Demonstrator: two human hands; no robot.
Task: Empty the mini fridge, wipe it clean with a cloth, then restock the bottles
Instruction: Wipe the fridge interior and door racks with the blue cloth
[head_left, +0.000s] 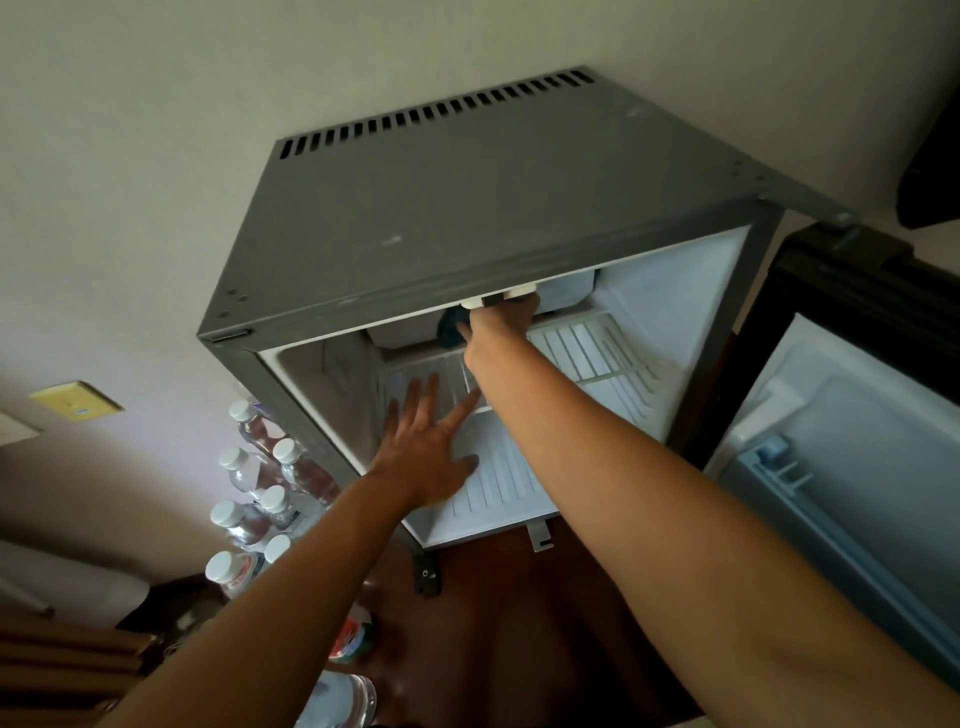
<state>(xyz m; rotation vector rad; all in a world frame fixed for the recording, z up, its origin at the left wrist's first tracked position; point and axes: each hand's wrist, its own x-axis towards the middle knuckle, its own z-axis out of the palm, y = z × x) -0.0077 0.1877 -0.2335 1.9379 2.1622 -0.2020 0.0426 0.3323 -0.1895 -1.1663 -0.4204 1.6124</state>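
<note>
Where the view begins, well left of both hands, a yellow wall plate (77, 399) sits on the pale wall. Nearer, just left of the left forearm, a cluster of clear water bottles (262, 499) with white caps stands on the floor beside the fridge's outer wall. Two more items lie below the left forearm on the dark wood floor (483, 623): a bottle with a red and green label (356, 642) and a clear bottle (345, 699); details blurred.

Left hand (428, 447): fingers straight and spread wide, palm flat against the white wire shelf (597, 358) and interior floor of the mini fridge (467, 208), holding nothing.

Mini fridge stands open, grey top with vent slots toward the wall; no bottles visible in its white interior. Both hands reach into it.

Right hand (501, 325): up under the top front edge, beside the small freezer compartment (569, 291), higher and deeper than the left hand. A dark blue cloth (451, 332) shows at its left side, touching the hand. Fingers mostly hidden by the fridge rim, so I cannot tell whether they curl around the cloth or press it flat.

Right of the right forearm, the fridge door (857, 467) hangs open, its pale inner liner and a light blue door rack (779, 462) facing the camera.
</note>
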